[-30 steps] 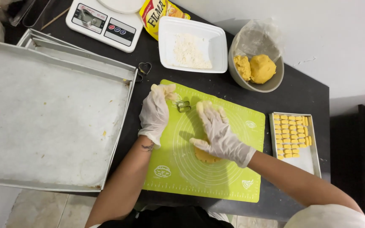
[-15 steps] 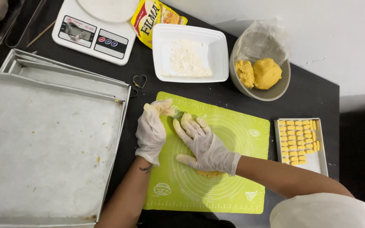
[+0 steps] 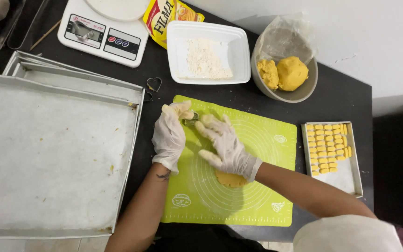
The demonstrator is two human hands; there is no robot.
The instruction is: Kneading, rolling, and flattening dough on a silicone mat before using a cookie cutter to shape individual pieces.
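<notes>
both gloved hands meet over the far left corner of the green mat [image 3: 253, 186], which lies on the dark surface [image 3: 341, 100]. between them sits a small metal cutter [image 3: 191, 121], only its rim showing. the left hand [image 3: 170, 137] comes at it from the left, fingers curled round a pale bit of dough at the fingertips, so closed on something, though i cannot tell whether it grips the cutter itself or just the dough. the right hand [image 3: 225, 144] lies to the cutter's right, fingers half spread and pointing toward it, tips touching or just beside it; loosely open, holding nothing i can make out. left hand is nearer. a flattened dough disc [image 3: 229, 179] lies on the mat behind the right wrist, toward the near edge, partly hidden. a heart-shaped cutter [image 3: 154, 84] rests off the mat's far left corner, beside the big lined tray [image 3: 47, 154].
</notes>
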